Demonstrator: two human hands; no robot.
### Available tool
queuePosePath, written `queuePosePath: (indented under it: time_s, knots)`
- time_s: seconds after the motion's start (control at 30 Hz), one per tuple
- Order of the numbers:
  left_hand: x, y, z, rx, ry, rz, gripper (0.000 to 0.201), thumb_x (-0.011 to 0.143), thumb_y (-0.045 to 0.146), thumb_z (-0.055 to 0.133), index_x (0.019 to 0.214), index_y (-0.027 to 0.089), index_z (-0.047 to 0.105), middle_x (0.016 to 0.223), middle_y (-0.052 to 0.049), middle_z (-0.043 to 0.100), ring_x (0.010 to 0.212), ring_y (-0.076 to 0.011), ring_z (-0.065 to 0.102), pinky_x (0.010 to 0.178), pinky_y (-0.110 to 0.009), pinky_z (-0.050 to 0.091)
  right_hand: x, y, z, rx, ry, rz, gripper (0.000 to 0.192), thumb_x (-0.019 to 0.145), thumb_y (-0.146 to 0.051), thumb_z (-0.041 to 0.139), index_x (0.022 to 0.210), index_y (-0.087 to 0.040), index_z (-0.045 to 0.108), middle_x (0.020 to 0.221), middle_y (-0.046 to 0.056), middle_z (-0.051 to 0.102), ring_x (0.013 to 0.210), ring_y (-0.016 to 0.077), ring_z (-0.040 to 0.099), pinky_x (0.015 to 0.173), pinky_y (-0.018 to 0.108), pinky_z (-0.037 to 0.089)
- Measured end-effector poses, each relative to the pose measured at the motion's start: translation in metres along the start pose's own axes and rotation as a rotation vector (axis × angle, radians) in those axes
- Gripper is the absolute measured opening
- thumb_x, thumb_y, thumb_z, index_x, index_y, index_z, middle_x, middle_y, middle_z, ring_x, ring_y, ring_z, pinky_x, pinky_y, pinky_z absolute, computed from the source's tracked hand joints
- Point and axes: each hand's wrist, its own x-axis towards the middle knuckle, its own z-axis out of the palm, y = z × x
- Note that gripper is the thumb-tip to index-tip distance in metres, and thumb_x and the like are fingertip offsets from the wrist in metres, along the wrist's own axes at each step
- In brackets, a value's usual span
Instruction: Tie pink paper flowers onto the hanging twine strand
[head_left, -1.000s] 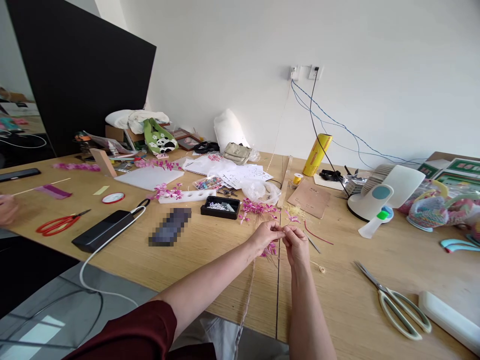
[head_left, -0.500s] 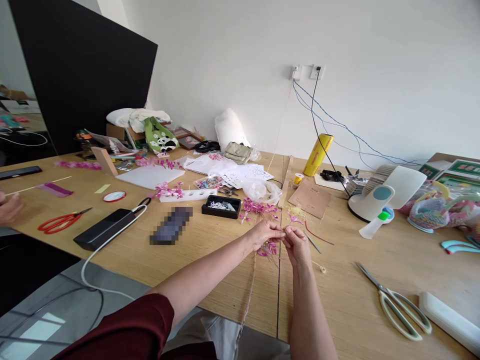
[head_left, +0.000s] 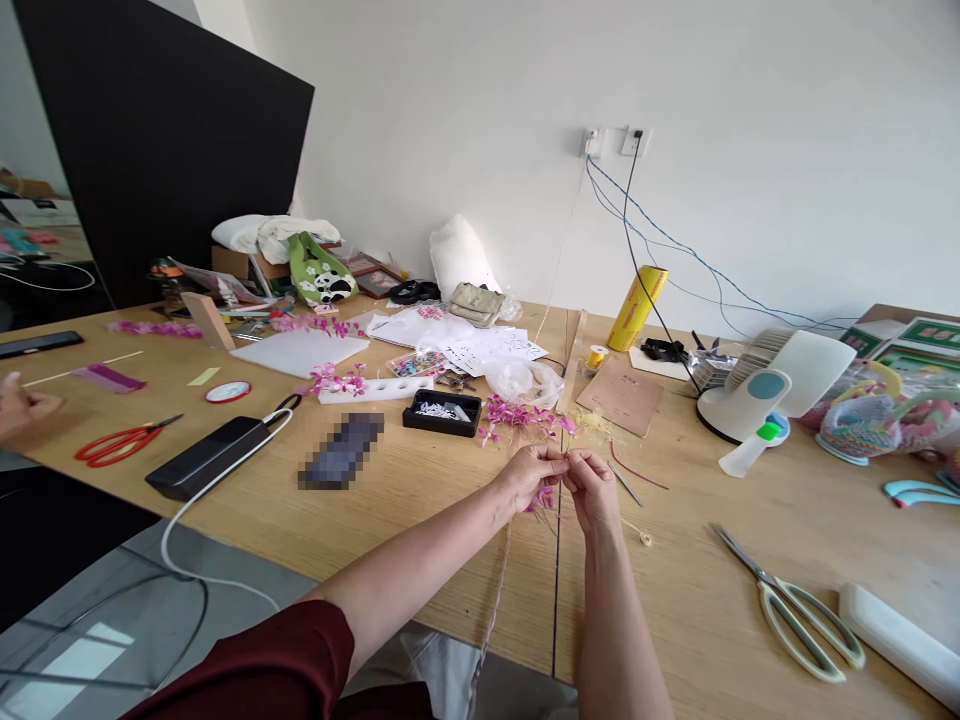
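Note:
Over the table's front part, my left hand (head_left: 531, 474) and my right hand (head_left: 589, 487) meet fingertip to fingertip, both closed in a pinch. From between them a small pink flower (head_left: 568, 426) stands up on a thin stem. More pink blossoms (head_left: 541, 499) show just under the hands, partly hidden. A pile of pink flower sprigs (head_left: 517, 415) lies just beyond my left hand. Below my left wrist a twisted pale cord (head_left: 499, 590) runs down over the table edge. Near my right hand lie a thin pointed metal tool (head_left: 630, 487) and a dark red strip (head_left: 639, 468).
Large scissors (head_left: 799, 610) and a white case (head_left: 900, 640) lie at right, a small fan (head_left: 765, 385) behind. A black tray of small white pieces (head_left: 441, 413), a black power box (head_left: 206, 462) and red-handled scissors (head_left: 124, 443) lie leftward. A co-worker's hand (head_left: 22, 408) is at far left.
The pink flower at my fingertips has swung from lying toward the right to standing upright. My hands have shifted slightly left. The co-worker's hand has moved further into view.

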Motion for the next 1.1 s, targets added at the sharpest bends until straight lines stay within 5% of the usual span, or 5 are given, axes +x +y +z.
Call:
queuePosePath:
  time_s: [0.4,0.53,0.67,1.1]
  knots:
    - [-0.008,0.008,-0.002,0.286,-0.055,0.063,0.033,0.055,0.031,0.075,0.076,0.011,0.060,0.061,0.002,0.052,0.054,-0.0060,0.044,0.052,-0.019,0.031,-0.002,-0.003,-0.001,-0.026,0.019,-0.016,0.018,0.062,-0.029,0.070,0.061,-0.017,0.056,0.049,-0.006,0.038,0.041,0.0038,0.025,0.040,0.021,0.016]
    - [-0.011,0.019,-0.008,0.429,-0.029,0.162,0.037,0.068,0.040,0.064,0.095,0.014,0.064,0.076,-0.004,0.058,0.065,-0.0104,0.050,0.055,-0.020,0.036,-0.001,-0.002,-0.001,-0.017,0.011,-0.028,0.019,0.061,-0.029,0.071,0.061,-0.017,0.057,0.053,-0.005,0.039,0.042,0.0036,0.023,0.039,0.021,0.016]
    - [-0.004,0.019,-0.007,0.476,-0.059,0.282,0.034,0.073,0.042,0.057,0.089,0.013,0.067,0.088,-0.007,0.061,0.079,-0.0141,0.052,0.063,-0.022,0.039,-0.002,-0.001,0.002,0.000,-0.042,0.013,0.020,0.062,-0.030,0.071,0.059,-0.017,0.056,0.052,-0.006,0.035,0.043,0.0035,0.021,0.039,0.021,0.015]
    - [0.013,0.016,-0.007,0.140,-0.037,0.039,0.028,0.055,0.031,0.075,0.062,0.010,0.058,0.060,-0.001,0.053,0.055,-0.0074,0.047,0.051,-0.020,0.034,-0.003,0.002,0.010,-0.082,-0.041,0.002,0.021,0.062,-0.034,0.070,0.060,-0.017,0.058,0.048,-0.007,0.036,0.042,0.0041,0.020,0.040,0.022,0.014]
